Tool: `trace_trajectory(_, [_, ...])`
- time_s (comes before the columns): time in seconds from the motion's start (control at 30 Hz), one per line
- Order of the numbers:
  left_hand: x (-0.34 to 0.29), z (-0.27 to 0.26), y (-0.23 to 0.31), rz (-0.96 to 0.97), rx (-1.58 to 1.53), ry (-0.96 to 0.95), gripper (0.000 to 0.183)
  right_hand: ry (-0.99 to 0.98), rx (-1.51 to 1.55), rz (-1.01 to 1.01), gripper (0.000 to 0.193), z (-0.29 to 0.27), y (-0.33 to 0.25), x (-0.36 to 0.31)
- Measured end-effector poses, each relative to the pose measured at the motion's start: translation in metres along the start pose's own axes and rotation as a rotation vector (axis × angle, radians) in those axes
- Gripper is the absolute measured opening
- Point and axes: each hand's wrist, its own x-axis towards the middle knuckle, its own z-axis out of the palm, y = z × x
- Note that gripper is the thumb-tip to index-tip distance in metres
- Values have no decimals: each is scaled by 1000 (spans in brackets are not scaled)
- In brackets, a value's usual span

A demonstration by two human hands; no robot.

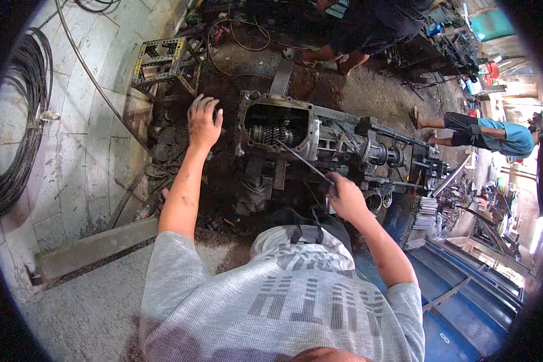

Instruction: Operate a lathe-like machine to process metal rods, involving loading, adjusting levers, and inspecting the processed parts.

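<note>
A greasy metal gearbox housing (313,130) lies before me, with its large opening facing up. Inside the opening sits a shaft with toothed gears (276,134). My right hand (346,196) is closed around the near end of a long thin metal rod (306,161); its far tip reaches into the opening at the gears. Whether the rod has a handle is hidden in my fist. My left hand (204,122) is left of the housing, apart from it, with nothing in it and its dirty fingers spread and slightly bent.
A metal stand (161,63) with yellow edges is at the far left. Coiled black cable (24,120) hangs on the white wall. Two people are nearby: one in dark clothes (374,27) beyond the housing, another in a blue shirt (505,137) at right. A blue metal panel (452,311) lies right.
</note>
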Motion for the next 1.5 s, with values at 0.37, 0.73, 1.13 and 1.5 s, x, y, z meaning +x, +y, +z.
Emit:
trace_trajectory(0.37, [15, 17, -5, 10, 46, -204, 25, -168, -706, -68, 18, -52, -78, 68])
trace_trajectory(0.73, [15, 15, 0, -74, 37, -223, 34, -296, -846, -328, 10, -50, -164, 156])
trace_trajectory(1.13, [1, 14, 1, -47, -151, -48, 28, -214, -519, 101, 13, -63, -68, 85])
trace_trajectory(1.5, [-52, 18, 3, 148, -33, 125, 21, 153, 504, 384, 24, 10, 43, -38])
